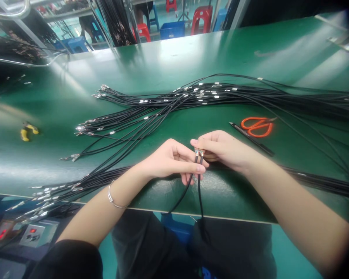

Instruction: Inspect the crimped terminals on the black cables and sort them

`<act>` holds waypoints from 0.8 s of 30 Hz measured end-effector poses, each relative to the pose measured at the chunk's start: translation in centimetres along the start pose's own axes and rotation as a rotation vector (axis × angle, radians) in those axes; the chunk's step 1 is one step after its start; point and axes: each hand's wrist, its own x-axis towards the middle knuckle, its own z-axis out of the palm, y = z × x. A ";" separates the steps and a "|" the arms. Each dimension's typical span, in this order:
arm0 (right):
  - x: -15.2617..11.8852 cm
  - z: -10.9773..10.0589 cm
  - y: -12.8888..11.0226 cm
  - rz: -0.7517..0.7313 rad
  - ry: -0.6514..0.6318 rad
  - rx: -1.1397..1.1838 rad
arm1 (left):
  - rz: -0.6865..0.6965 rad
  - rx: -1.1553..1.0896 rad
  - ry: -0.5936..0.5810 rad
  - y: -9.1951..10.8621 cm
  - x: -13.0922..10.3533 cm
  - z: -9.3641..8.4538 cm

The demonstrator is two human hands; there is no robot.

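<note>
Two black cables (199, 193) hang side by side from my hands over the front edge of the green table (174, 62). My left hand (177, 161) pinches both between thumb and fingers, just below their stripped ends. At the top, my right hand (218, 149) grips the cable ends (199, 152), where small coloured wires and metallic bits show. The fingertips partly cover these ends, so their exact form is hard to make out. Behind my hands lies a large bundle of black cables (163, 101) with white tags and bare ends to the left.
Orange-handled scissors (257, 127) and a black pen (250, 138) lie right of my hands. A yellow-handled tool (28, 131) rests far left. More cables (49, 197) reach past the front left edge, above a box with a red switch (33, 234). Stools (202, 19) stand beyond the table.
</note>
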 end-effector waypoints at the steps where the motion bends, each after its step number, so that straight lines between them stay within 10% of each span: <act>1: 0.0 0.0 0.0 0.000 0.005 -0.001 | -0.001 -0.001 0.000 0.0 0.0 0.0; 10: 0.3 1.3 0.4 -0.064 0.107 0.017 | 0.137 0.090 0.114 0.4 0.2 -1.3; 21: -0.3 1.6 -0.3 -0.092 -0.285 -0.568 | 0.404 0.289 0.377 1.2 0.3 -3.8; 24: -1.5 0.7 -0.8 -0.130 -0.157 -0.595 | 0.473 0.358 0.526 2.1 -0.4 -5.1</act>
